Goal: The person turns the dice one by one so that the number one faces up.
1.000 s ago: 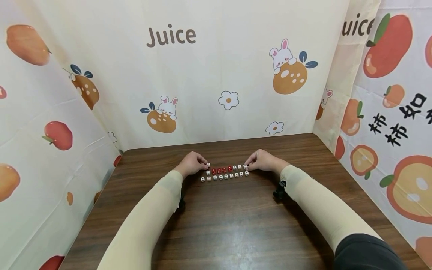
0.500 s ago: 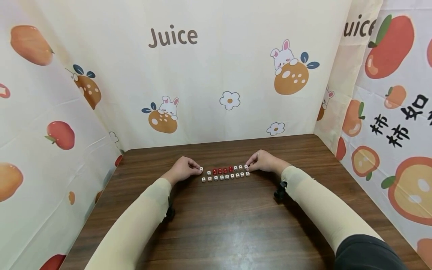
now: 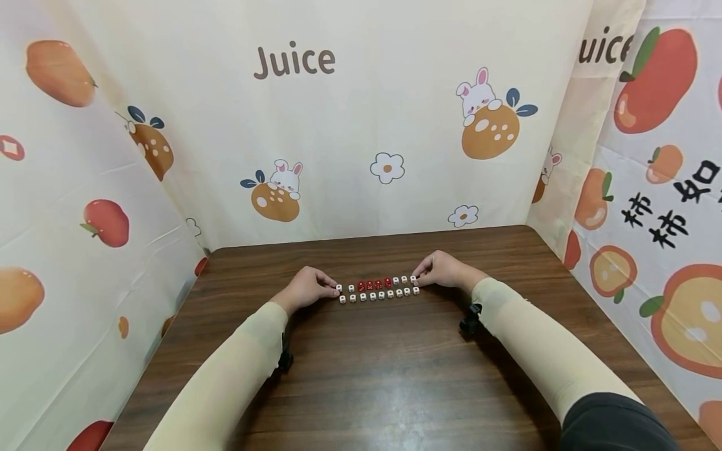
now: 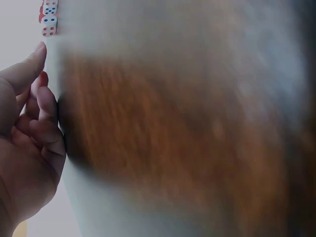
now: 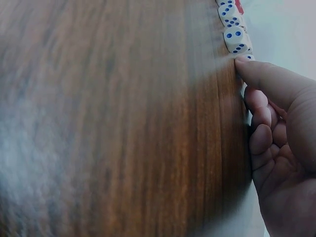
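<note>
Two rows of small dice run across the table in the head view. The back row has red dice (image 3: 370, 285) in its middle and white ones at both ends; the front row is white dice (image 3: 373, 296). My left hand (image 3: 304, 289) pinches a white die (image 3: 339, 288) at the back row's left end, a small gap from its neighbour. At the right end, my right hand (image 3: 442, 270) holds the last white die (image 3: 413, 279) by its fingertips. In the right wrist view the thumb (image 5: 266, 74) partly covers that die (image 5: 249, 58).
The brown wood-grain table (image 3: 383, 357) reaches back to a fruit-patterned curtain (image 3: 350, 113). More patterned cloth hangs at the left and right. A dark camera mount (image 3: 470, 318) sits below the right wrist, another (image 3: 285, 358) below the left.
My left hand has taken the white die off the top of the back row's left die and brought it leftward and down to that row's end. The right hand stays put.
</note>
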A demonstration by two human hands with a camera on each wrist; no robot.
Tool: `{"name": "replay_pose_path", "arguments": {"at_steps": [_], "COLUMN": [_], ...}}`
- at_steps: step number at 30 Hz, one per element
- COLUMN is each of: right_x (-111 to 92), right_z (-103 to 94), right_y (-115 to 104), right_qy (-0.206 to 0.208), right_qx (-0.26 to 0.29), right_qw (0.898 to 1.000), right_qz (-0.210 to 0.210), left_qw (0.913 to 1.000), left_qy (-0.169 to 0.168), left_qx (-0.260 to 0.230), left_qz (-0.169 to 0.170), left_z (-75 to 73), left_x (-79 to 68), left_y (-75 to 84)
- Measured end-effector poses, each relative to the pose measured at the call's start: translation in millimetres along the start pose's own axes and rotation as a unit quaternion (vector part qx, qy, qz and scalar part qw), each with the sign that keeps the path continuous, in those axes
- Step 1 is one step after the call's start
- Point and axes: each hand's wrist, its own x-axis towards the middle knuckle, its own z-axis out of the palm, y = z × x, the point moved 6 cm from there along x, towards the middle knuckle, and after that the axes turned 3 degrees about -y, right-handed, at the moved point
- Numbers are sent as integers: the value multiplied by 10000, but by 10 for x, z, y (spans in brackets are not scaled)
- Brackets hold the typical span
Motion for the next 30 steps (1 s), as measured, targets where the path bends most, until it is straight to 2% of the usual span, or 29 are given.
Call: {"name": "replay_pose_path", "arguments": {"at_steps": [13,23,27,30], "right_x": [-12,-48,-54,-58], "right_z": [-7,-22,-20,-26], "right_y": [7,11,8,-4], "right_qy": [54,93,85,31], "right_qx": [0,-22,-6,99], "right_qw": [10000,9999,10000,9999], "right_qz": [2,-31,-17,-3], "left_qw": [9997,9999,9997,9991], "left_qy": [-91,-126,-172,-224], "left_qx": [132,15,-141,-282], "left_qz": [-176,-103,-71,-232], "left_z": [47,65,31,-27], "left_x": [46,65,59,39], "left_y": [17,75,82,70]}}
